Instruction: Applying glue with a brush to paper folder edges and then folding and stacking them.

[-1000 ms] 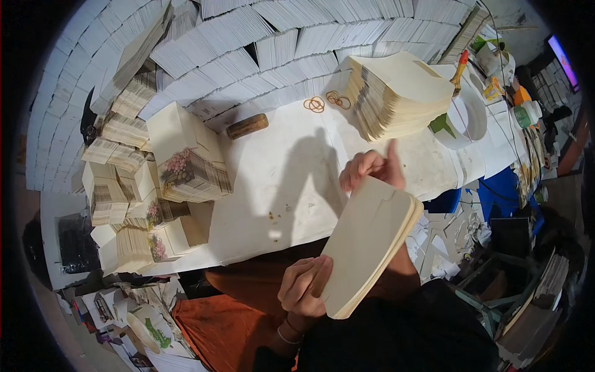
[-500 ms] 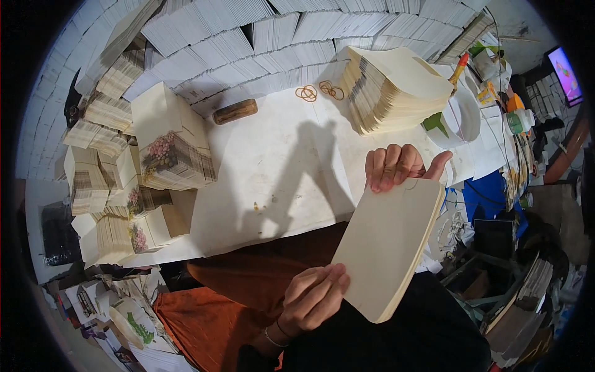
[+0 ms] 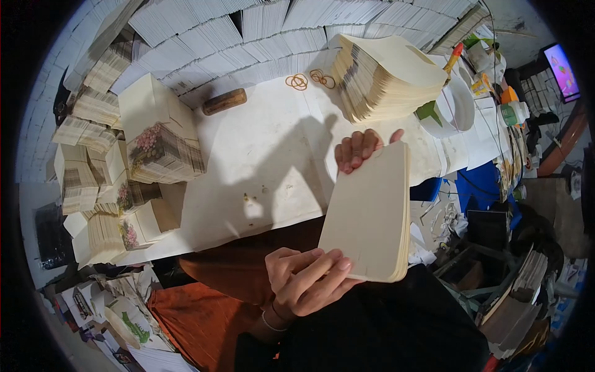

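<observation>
A cream paper block, likely a notebook (image 3: 365, 214), is held tilted above my lap, its right-hand corners rounded and its page edges showing on the right. My left hand (image 3: 307, 279) grips its lower left corner, fingers lying over the front face. At the upper left corner, my right hand (image 3: 362, 149) holds it from behind, with curled fingertips over the edge and the thumb pointing up. The block hides the right palm and forearm. Beyond it on the table stands a tall pile of similar cream blocks (image 3: 396, 65).
Bundles with printed flowers (image 3: 162, 149) stand on the left of the white table (image 3: 248, 161). A dark wooden block (image 3: 224, 101) and rubber bands (image 3: 297, 81) lie near the back wall of stacked paper (image 3: 211, 49). A white tub (image 3: 455, 115) with a brush stands at right.
The notebook has moved up and left and turned more upright. My left hand has slid along its lower corner, more fingers now over the face. The view has shifted slightly.
</observation>
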Available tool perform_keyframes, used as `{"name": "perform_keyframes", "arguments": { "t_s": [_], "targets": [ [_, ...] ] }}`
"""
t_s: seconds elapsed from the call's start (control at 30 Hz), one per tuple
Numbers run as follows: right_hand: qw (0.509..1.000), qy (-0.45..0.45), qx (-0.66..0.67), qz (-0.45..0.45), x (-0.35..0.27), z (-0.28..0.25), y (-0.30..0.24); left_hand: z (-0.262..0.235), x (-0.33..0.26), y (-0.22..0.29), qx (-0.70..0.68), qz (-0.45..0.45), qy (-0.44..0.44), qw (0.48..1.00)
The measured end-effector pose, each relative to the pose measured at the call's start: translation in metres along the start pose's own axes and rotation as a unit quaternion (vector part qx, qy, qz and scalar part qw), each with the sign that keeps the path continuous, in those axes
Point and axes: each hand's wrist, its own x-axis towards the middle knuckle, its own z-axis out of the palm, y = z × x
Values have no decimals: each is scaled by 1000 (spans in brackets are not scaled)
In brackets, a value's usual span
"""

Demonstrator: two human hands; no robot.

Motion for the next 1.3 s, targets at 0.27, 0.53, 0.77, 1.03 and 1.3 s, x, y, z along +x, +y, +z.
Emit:
{"name": "perform_keyframes", "arguments": {
  "t_s": [0.27, 0.53, 0.77, 1.03, 1.3],
  "targets": [
    [974, -167, 145, 45, -7, -52, 45, 6, 10, -13, 71, 46, 6, 996],
    [982, -87, 163, 32, -27, -48, 56, 16, 13, -16, -60, -59, 10, 996],
    [979, -66, 184, 66, -35, -47, 60, 6, 22, -12, -67, -96, 9, 993],
    [979, -84, 176, 56, -41, -59, 70, 9, 17, -29, -118, -84, 19, 989],
    [977, 27, 193, 85, -45, -86, 84, 8, 18, -36, -69, -106, 41, 991]
  ]
}}
